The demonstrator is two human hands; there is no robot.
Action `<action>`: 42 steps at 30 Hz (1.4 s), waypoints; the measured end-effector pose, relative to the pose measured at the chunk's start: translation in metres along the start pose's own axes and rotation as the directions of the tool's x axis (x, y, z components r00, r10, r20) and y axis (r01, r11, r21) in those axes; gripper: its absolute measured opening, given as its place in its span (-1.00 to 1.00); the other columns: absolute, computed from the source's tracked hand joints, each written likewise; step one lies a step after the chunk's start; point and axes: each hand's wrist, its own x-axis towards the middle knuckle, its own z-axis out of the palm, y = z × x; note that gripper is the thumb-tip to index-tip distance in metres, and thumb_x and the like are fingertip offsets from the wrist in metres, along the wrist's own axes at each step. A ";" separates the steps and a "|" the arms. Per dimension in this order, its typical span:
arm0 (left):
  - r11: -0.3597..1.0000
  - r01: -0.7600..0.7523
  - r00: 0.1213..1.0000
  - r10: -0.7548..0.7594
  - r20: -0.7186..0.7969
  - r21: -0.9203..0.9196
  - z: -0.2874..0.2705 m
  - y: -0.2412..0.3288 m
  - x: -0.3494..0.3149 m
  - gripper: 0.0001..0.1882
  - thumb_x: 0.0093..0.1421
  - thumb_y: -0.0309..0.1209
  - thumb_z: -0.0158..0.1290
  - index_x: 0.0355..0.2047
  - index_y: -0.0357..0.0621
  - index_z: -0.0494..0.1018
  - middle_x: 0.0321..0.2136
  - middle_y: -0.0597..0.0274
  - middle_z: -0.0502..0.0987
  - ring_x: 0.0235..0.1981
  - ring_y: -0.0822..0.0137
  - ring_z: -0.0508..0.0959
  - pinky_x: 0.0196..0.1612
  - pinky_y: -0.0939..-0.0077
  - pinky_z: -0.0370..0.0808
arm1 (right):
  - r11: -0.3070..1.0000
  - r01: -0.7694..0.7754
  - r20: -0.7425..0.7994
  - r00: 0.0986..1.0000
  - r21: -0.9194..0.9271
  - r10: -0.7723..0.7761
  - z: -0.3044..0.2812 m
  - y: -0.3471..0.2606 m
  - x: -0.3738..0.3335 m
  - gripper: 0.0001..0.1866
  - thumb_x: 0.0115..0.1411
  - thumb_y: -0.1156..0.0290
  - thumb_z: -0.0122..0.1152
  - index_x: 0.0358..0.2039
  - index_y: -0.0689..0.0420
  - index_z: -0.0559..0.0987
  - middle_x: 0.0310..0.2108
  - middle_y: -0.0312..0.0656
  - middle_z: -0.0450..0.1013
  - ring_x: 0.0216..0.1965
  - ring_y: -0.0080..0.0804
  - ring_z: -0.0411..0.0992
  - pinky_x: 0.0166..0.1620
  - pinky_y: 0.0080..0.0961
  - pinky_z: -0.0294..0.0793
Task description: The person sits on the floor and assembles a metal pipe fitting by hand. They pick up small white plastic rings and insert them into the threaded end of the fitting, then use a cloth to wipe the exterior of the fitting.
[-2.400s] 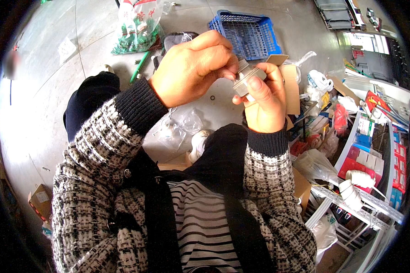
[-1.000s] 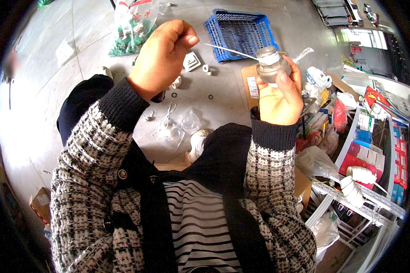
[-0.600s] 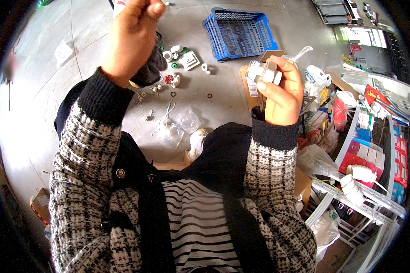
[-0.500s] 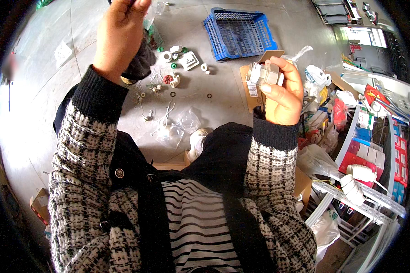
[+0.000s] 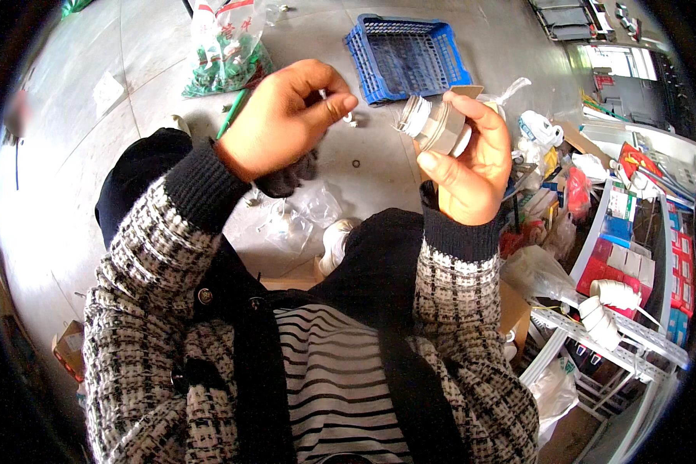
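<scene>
While the right hand (image 5: 475,166) pinches a pale grey pipe fitting (image 5: 445,130) between thumb and fingers, its white ribbed neck tilted toward the left hand (image 5: 286,116), that other hand hangs half-curled, apart from it, thumb close to forefinger; whether it grips anything cannot be told. Fitting: raised above the floor (image 5: 387,182), right of centre. Beyond, on the floor: one blue plastic crate (image 5: 363,68); one printed bag (image 5: 226,58) of green pieces; one green rod (image 5: 232,114), near the left hand. Closer in: one small dark ring (image 5: 356,164); one crumpled clear bag (image 5: 300,220); one white shoe (image 5: 336,246).
</scene>
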 end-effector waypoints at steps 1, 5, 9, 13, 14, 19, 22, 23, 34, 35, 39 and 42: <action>0.995 0.003 1.000 -0.001 0.022 -0.095 0.005 0.012 0.000 -0.82 0.15 -0.45 0.02 -0.24 -0.23 0.37 -0.41 0.41 0.39 -0.49 0.66 0.29 -0.41 0.78 0.28 | 0.994 0.049 0.021 0.999 -0.098 -0.048 -0.004 0.001 0.000 -0.42 -0.24 0.68 0.31 -0.11 0.25 0.36 -0.14 -0.19 0.30 -0.15 -0.44 0.34 -0.08 -0.49 0.37; 0.912 0.186 0.973 -0.120 0.195 -0.366 0.014 0.029 -0.005 -0.67 0.10 -0.51 0.06 -0.11 -0.21 0.31 -0.32 0.43 0.37 -0.44 0.69 0.32 -0.38 0.81 0.30 | 0.934 0.230 0.119 0.972 -0.274 -0.205 -0.002 0.005 0.002 -0.45 -0.25 0.67 0.32 -0.16 0.21 0.38 -0.03 -0.15 0.20 -0.07 -0.43 0.27 -0.05 -0.46 0.34; 0.976 0.044 0.997 -0.030 0.070 -0.211 0.021 0.028 -0.002 -0.66 0.04 -0.52 0.14 -0.17 -0.21 0.32 -0.40 0.42 0.37 -0.42 0.65 0.35 -0.34 0.80 0.32 | 0.903 0.270 0.134 0.962 -0.334 -0.238 0.000 0.007 0.003 -0.46 -0.26 0.68 0.32 -0.18 0.21 0.39 -0.03 -0.14 0.21 -0.08 -0.41 0.29 -0.04 -0.45 0.35; 0.936 0.086 0.996 -0.079 0.035 -0.342 0.026 0.023 -0.001 -0.74 -0.02 -0.51 0.18 -0.32 -0.22 0.36 -0.48 0.42 0.37 -0.48 0.62 0.33 -0.41 0.74 0.31 | 0.901 0.272 0.169 0.959 -0.337 -0.226 0.002 0.008 0.003 -0.48 -0.26 0.69 0.31 -0.19 0.22 0.40 -0.03 -0.13 0.21 -0.07 -0.38 0.30 -0.04 -0.44 0.35; 0.952 0.054 0.998 -0.046 0.034 -0.302 0.025 0.025 -0.002 -0.77 -0.03 -0.52 0.18 -0.37 -0.23 0.38 -0.49 0.40 0.38 -0.48 0.59 0.34 -0.41 0.71 0.31 | 0.897 0.280 0.179 0.957 -0.343 -0.230 0.002 0.009 0.003 -0.48 -0.26 0.69 0.31 -0.20 0.22 0.41 -0.02 -0.13 0.20 -0.07 -0.37 0.31 -0.04 -0.44 0.36; 0.975 -0.196 0.980 0.192 -0.053 -0.105 0.022 0.027 -0.002 -0.86 -0.06 -0.53 0.18 -0.54 -0.26 0.42 -0.53 0.27 0.40 -0.48 0.42 0.38 -0.41 0.57 0.31 | 0.968 0.117 0.119 0.989 -0.221 -0.092 0.010 0.001 0.004 -0.43 -0.20 0.64 0.28 -0.11 0.22 0.33 -0.08 -0.16 0.24 -0.12 -0.41 0.33 -0.07 -0.48 0.38; 0.948 -0.308 0.946 0.296 -0.135 -0.078 0.025 0.025 -0.002 -0.84 -0.11 -0.54 0.22 -0.55 -0.24 0.43 -0.60 0.26 0.38 -0.56 0.44 0.38 -0.50 0.59 0.33 | 0.982 -0.191 0.067 0.979 -0.004 0.191 0.016 -0.005 0.009 -0.43 -0.15 0.59 0.25 -0.07 0.23 0.28 -0.16 -0.19 0.29 -0.19 -0.48 0.35 -0.14 -0.53 0.40; 0.950 -0.309 0.944 0.300 -0.138 -0.048 0.026 0.024 -0.002 -0.85 -0.10 -0.54 0.21 -0.53 -0.24 0.44 -0.59 0.26 0.39 -0.56 0.43 0.38 -0.50 0.59 0.33 | 0.957 -0.288 0.072 0.956 0.044 0.284 0.016 -0.005 0.010 -0.43 -0.13 0.58 0.24 -0.06 0.23 0.26 -0.19 -0.20 0.31 -0.22 -0.50 0.36 -0.16 -0.55 0.40; 0.949 -0.255 0.936 0.291 -0.199 0.186 0.019 0.033 -0.003 -0.90 0.01 -0.54 0.09 -0.41 -0.25 0.48 -0.54 0.23 0.42 -0.58 0.46 0.39 -0.51 0.61 0.34 | 0.978 -0.024 -0.071 0.997 -0.207 0.009 0.016 0.004 0.005 -0.41 -0.16 0.68 0.26 -0.09 0.20 0.25 -0.26 -0.18 0.36 -0.27 -0.52 0.37 -0.21 -0.60 0.41; 0.936 -0.282 0.926 0.323 -0.194 0.211 0.019 0.033 -0.003 -0.90 0.00 -0.54 0.10 -0.41 -0.25 0.48 -0.56 0.23 0.42 -0.59 0.45 0.39 -0.52 0.61 0.33 | 0.973 -0.013 -0.066 0.998 -0.230 -0.003 0.017 0.004 0.005 -0.41 -0.16 0.69 0.27 -0.09 0.20 0.24 -0.26 -0.18 0.36 -0.27 -0.52 0.37 -0.21 -0.59 0.41; 0.934 -0.252 0.925 0.309 -0.222 0.253 0.021 0.036 -0.002 -0.91 -0.05 -0.50 0.11 -0.47 -0.20 0.50 -0.61 0.19 0.43 -0.59 0.32 0.46 -0.51 0.52 0.39 | 0.960 -0.004 -0.073 0.997 -0.281 -0.018 0.022 0.005 0.003 -0.39 -0.18 0.69 0.29 -0.09 0.20 0.25 -0.27 -0.19 0.35 -0.27 -0.50 0.37 -0.21 -0.57 0.42; 0.941 -0.216 0.923 0.284 -0.260 0.261 0.022 0.037 -0.001 -0.92 -0.06 -0.47 0.11 -0.51 -0.18 0.51 -0.62 0.17 0.44 -0.58 0.27 0.50 -0.50 0.49 0.43 | 0.936 0.042 -0.060 0.996 -0.350 -0.068 0.021 0.008 0.002 -0.39 -0.20 0.66 0.32 -0.10 0.21 0.26 -0.24 -0.18 0.32 -0.26 -0.49 0.37 -0.21 -0.55 0.43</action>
